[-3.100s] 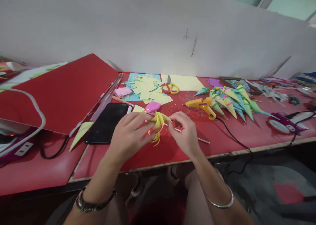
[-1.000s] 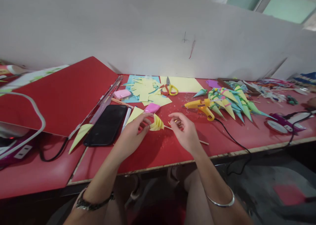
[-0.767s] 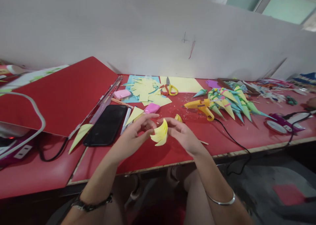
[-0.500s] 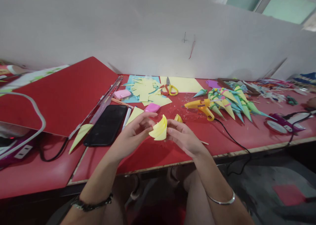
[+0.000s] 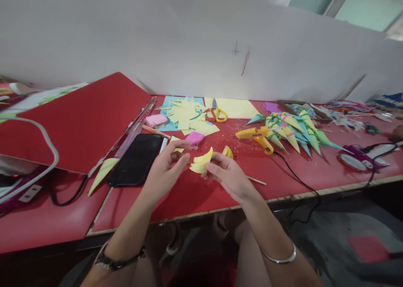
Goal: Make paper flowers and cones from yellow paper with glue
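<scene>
Between thumb and fingers, my right hand (image 5: 228, 173) pinches several curved yellow paper pieces (image 5: 201, 161), fanned and overlapping. My left hand (image 5: 168, 165) is just left of them, thumb and fingers apart, holding nothing. More curved yellow paper (image 5: 227, 152) rests on the red table behind my right fingers. A thin wooden stick (image 5: 256, 180) lies to the right of that hand. Beyond my hands is a pink packet (image 5: 194, 138). A yellow paper piece (image 5: 177, 143) is partly hidden behind my left hand.
A yellow glue gun (image 5: 256, 135) with a black cord lies right of centre, near a pile of paper cones (image 5: 299, 129). Scissors (image 5: 215, 113) and yellow paper scraps (image 5: 185, 115) are at the back. A black phone (image 5: 136, 160) lies left, beside a leaning red board (image 5: 85, 123).
My left hand has let go of the yellow paper pieces and moved slightly left. My right hand keeps them, now tilted flatter, with its thumb across them.
</scene>
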`<state>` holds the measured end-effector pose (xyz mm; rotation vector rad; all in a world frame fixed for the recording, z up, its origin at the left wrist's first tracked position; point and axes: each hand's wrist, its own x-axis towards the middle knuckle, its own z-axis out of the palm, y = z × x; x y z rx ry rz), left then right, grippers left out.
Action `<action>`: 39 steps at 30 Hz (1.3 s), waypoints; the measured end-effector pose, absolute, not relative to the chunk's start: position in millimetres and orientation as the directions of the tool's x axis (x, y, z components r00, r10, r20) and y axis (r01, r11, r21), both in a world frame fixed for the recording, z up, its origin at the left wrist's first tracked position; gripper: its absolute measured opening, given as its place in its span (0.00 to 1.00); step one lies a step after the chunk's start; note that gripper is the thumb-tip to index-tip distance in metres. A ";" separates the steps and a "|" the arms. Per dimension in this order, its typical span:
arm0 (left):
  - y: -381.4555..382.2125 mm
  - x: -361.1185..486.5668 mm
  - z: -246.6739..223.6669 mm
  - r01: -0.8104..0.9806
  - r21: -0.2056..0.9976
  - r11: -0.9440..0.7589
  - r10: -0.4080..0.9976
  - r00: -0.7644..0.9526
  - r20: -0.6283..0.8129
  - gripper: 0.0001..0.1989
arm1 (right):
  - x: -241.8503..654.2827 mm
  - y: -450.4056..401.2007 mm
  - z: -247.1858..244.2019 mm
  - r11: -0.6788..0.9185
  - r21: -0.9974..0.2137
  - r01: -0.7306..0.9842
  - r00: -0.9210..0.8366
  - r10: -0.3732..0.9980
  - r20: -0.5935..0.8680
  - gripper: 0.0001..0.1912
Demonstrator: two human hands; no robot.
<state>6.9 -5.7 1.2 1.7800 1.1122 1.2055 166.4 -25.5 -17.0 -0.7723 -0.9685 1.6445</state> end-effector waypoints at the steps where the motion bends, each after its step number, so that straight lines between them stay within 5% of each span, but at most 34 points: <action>1: -6.7 5.6 1.7 0.298 0.844 -0.446 0.894 0.180 0.410 0.08 | 166.1 -25.0 -17.1 -0.135 -0.883 -0.449 -0.244 0.970 -0.024 0.13; 7: -11.8 5.7 4.7 0.527 0.359 -0.771 0.587 0.368 0.721 0.05 | 165.0 -23.4 -17.2 -0.093 -0.883 -0.459 -0.156 0.988 -0.023 0.13; 12: -10.3 10.4 0.5 0.576 0.177 -0.798 0.485 0.440 0.756 0.06 | 166.6 -23.8 -19.1 -0.067 -0.892 -0.447 -0.168 0.986 0.010 0.12; 28: -8.8 9.4 -4.6 0.634 0.135 -0.761 0.463 0.386 0.798 0.10 | 168.2 -22.2 -23.5 0.006 -0.914 -0.406 -0.182 0.979 0.087 0.11; 39: -8.4 8.6 -4.9 0.637 0.138 -0.758 0.507 0.444 0.739 0.01 | 167.6 -22.4 -22.1 -0.018 -0.928 -0.372 -0.176 0.983 0.052 0.12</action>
